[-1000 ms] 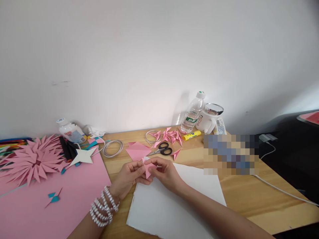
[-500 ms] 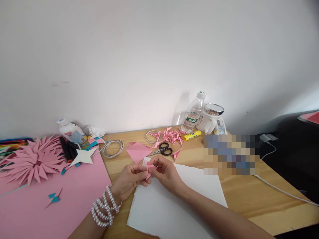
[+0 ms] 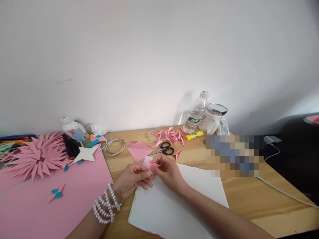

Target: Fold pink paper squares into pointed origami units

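Note:
Between my two hands is a small folded piece of pink paper (image 3: 151,166), partly covered by fingers. My left hand (image 3: 136,177), with pearl bracelets at the wrist, pinches its left side. My right hand (image 3: 166,172) grips it from the right with thumb and forefinger. Both hands are over the far left corner of a white board (image 3: 179,205). Just beyond them lie scissors (image 3: 165,148) with black handles and flat pink paper sheets (image 3: 140,151). Several folded pink paper pieces (image 3: 171,135) sit behind the scissors, and another pink piece (image 3: 178,153) lies to their right.
On the left, a large spiky pink paper flower (image 3: 41,159) and a white paper star (image 3: 86,154) rest on pink card (image 3: 74,199). A coiled cable (image 3: 114,146), yellow glue stick (image 3: 194,135), water bottle (image 3: 195,114) and white mug (image 3: 209,122) stand or lie along the wall.
The whole view has shifted slightly, so things appear a little farther right. Both hands keep hold of the folded pink paper, with only small finger movement.

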